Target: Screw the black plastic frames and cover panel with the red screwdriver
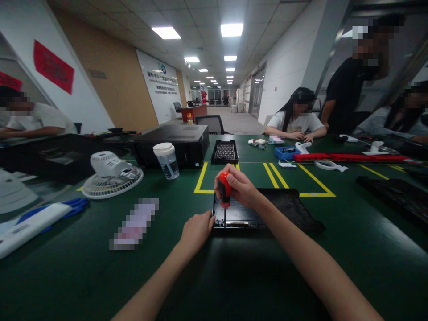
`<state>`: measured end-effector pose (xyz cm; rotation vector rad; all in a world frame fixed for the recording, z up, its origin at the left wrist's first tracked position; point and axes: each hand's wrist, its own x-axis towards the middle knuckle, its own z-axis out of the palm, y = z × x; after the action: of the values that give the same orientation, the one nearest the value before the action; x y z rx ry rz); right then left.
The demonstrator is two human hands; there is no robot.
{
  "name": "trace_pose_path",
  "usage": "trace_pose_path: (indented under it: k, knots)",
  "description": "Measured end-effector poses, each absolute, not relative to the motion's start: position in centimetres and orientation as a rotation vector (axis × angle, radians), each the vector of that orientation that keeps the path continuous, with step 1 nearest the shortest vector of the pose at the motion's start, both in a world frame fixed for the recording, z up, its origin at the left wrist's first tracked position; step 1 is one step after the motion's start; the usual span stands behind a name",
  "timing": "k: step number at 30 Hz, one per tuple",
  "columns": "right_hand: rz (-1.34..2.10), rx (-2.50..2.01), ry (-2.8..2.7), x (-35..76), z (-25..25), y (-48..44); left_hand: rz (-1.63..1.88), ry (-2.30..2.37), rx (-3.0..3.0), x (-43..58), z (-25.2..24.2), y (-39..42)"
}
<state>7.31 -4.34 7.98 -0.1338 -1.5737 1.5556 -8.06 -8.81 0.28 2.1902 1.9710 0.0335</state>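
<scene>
A red and black screwdriver [225,189] stands nearly upright in my right hand [239,185], whose fingers wrap round its handle. Its shaft points down to the near left part of a flat black panel [284,207] lying on the green table. Along the panel's near edge runs a strip with small shiny metal parts [239,224]. My left hand [197,229] is closed at the panel's left corner, thumb and fingers against its edge. Whether the screwdriver tip sits in a screw is too small to tell.
Beyond the panel are a black tray of small parts [224,151], a lidded cup [166,160] and a black case [180,138]. A white fan [112,174] stands left, and a blue box [286,153] right. People sit around the green table [187,285].
</scene>
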Motion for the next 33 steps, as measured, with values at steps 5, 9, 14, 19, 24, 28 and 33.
trace_pose_path:
  k: [5, 9, 14, 19, 24, 28, 33]
  knots:
    - [1.519, -0.149, -1.576, 7.30, 8.01, -4.38, 0.053, 1.974, 2.212, -8.15, 0.06, -8.77]
    - [1.474, -0.180, -1.585, 7.28, 8.12, -4.47, 0.060, 1.972, 2.223, -8.20, 0.01, -8.72]
    - [1.412, -0.209, -1.599, 7.35, 8.23, -4.49, 0.066, 1.963, 2.211, -8.18, 0.21, -8.76]
    - [1.362, -0.252, -1.621, 7.52, 8.29, -4.52, 0.042, 1.975, 2.184, -7.98, 0.54, -8.89]
    - [1.332, -0.272, -1.621, 7.60, 8.26, -4.49, 0.046, 1.975, 2.193, -8.00, 0.39, -8.80]
    - [1.316, -0.282, -1.606, 7.56, 8.38, -4.49, 0.065, 1.965, 2.204, -8.08, 0.34, -8.79]
    - [1.288, -0.297, -1.607, 7.48, 8.60, -4.57, 0.018, 1.978, 2.170, -7.99, 0.64, -8.92]
